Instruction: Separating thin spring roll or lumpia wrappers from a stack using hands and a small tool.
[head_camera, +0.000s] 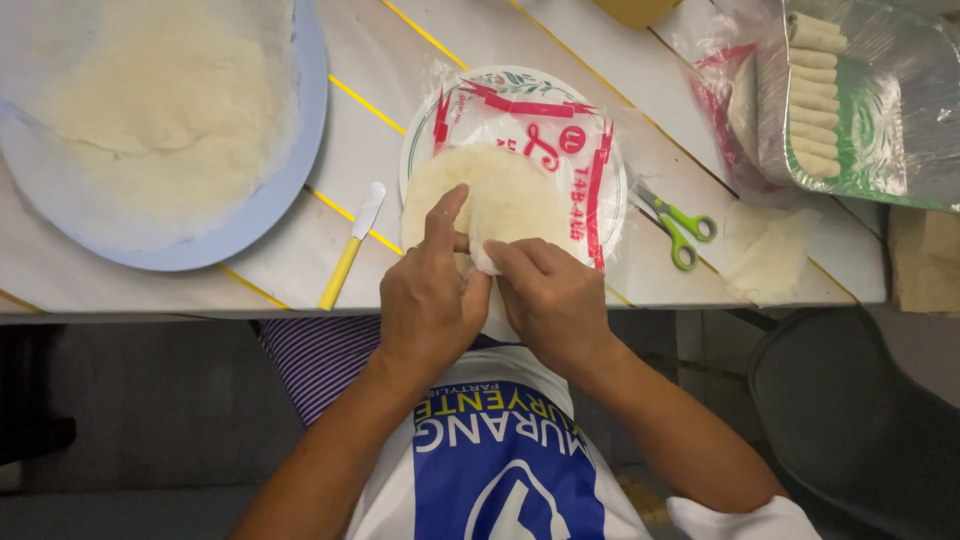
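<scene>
Both hands met at the near edge of the table (640, 270), over the stack of thin round wrappers (510, 195) lying in its opened plastic packet (530, 110). The left hand (430, 300) lay with its forefinger stretched flat across the top sheet, pinning it; the right hand (550, 295) had its fingertips pinched narrow on a lifted flap of wrapper at the stack's near rim. That looked like a peel under way, and the risk sat right there: a sheet this thin would likely tear if the pinch dragged faster than the layers let go, or two sheets might come up stuck together. The stack overhung toward the person's lap, so a hard tug could also have slid the whole packet off the edge. A yellow-handled spreader (350, 250) lay just left, green-handled scissors (680, 228) just right, both clear of the hands. The blue plate of filling (300, 150) sat well apart, as did the tray of finished rolls (810, 90).
</scene>
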